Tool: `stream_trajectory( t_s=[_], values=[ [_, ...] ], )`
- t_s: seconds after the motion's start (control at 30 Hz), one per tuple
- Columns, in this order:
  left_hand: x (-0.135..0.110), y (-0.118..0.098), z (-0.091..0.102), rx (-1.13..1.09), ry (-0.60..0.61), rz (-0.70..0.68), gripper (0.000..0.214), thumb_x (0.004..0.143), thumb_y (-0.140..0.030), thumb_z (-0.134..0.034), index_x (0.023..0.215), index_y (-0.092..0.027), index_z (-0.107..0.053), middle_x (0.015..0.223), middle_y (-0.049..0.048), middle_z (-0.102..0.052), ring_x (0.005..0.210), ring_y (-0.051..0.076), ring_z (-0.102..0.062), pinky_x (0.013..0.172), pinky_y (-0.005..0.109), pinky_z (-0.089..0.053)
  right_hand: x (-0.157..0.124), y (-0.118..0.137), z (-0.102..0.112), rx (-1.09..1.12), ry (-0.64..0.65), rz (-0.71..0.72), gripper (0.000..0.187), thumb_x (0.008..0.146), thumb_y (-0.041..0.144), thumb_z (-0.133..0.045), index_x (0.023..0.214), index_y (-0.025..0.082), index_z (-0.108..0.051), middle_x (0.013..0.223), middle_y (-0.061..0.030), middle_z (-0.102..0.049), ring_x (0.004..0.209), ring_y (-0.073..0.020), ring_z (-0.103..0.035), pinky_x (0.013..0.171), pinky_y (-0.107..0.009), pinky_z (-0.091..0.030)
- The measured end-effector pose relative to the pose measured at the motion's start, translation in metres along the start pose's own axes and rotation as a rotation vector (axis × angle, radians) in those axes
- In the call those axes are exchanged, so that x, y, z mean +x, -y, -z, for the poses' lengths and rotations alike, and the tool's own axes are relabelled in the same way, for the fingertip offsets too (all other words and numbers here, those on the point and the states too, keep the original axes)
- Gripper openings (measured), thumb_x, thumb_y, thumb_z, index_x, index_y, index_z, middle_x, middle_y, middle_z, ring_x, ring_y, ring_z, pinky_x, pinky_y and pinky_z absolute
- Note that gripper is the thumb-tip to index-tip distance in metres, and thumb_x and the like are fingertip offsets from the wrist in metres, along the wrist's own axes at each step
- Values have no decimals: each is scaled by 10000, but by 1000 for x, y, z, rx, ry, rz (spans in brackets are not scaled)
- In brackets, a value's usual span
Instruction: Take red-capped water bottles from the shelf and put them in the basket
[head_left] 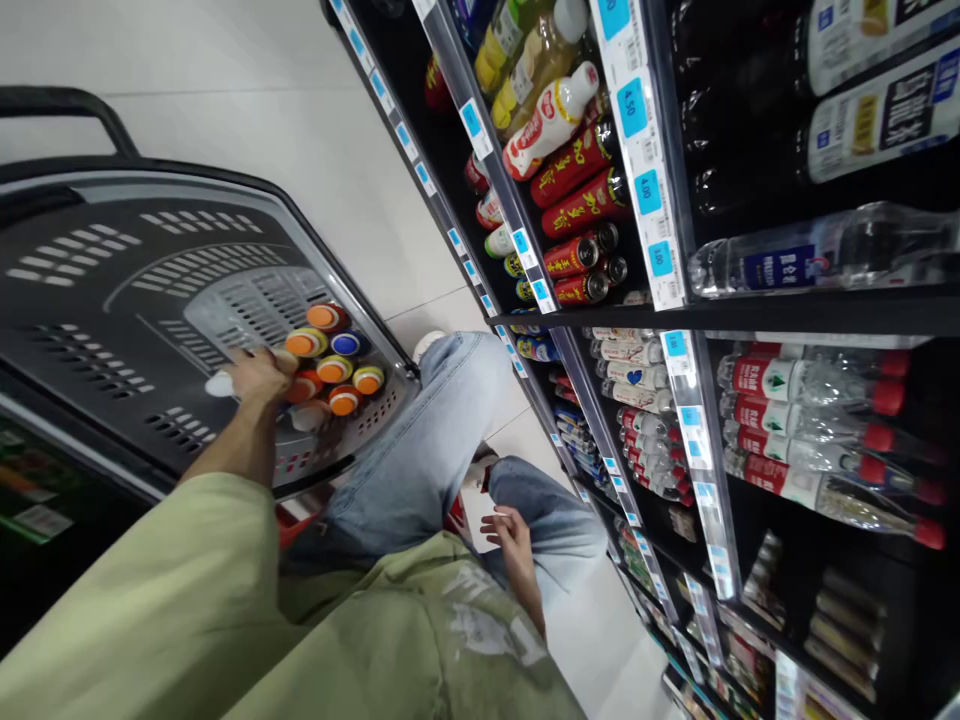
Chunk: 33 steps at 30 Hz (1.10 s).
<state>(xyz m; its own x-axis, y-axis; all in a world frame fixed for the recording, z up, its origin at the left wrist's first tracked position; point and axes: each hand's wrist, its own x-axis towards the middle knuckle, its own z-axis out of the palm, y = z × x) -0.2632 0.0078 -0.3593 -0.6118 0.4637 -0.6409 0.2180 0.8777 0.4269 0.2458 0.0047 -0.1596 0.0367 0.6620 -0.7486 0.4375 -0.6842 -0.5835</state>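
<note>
Reaching among six orange-capped bottles [332, 369] and one blue-capped bottle [345, 344], left hand [255, 376] hides its grip; right hand [513, 531] slack, empty.

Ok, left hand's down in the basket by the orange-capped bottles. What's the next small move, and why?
Probably lift the left hand straight up with the pale bottle it seems closed round: the orange-capped bottles stand tight against it in the basket, and the right hand lies open and empty.

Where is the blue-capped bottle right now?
Head view, left of centre: the blue-capped bottle stands in the basket among orange-capped bottles, just right of the left hand.
</note>
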Motion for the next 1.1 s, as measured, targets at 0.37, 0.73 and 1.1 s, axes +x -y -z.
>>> stream_trajectory(
  t_s=[0.37,0.73,1.1],
  values=[
    [7,12,12,47,52,74,461,985,-82,-649,1363,153,-526,1526,290,-414,1360,380,-474,1201,558,-368,6,-10,6,-33,40,3,731,683,831,-821,1059,220,-684,965,-99,-831,840,-252,-799,759,-353,-600],
    [23,10,32,-54,-36,153,462,941,39,-645,1334,238,-505,1530,308,-461,1322,287,-522,1206,462,-394,4,1,-1,-78,55,-32,757,645,877,-803,1044,245,-680,977,-90,-829,845,-257,-787,782,-368,-583],
    [15,14,32,-28,9,35,624,894,-109,-804,1356,200,-520,1535,365,-417,1319,361,-541,1150,498,-410,4,6,2,-107,41,-78,760,612,884,-810,1048,279,-669,979,-46,-836,895,-276,-789,825,-391,-582]
  ],
)
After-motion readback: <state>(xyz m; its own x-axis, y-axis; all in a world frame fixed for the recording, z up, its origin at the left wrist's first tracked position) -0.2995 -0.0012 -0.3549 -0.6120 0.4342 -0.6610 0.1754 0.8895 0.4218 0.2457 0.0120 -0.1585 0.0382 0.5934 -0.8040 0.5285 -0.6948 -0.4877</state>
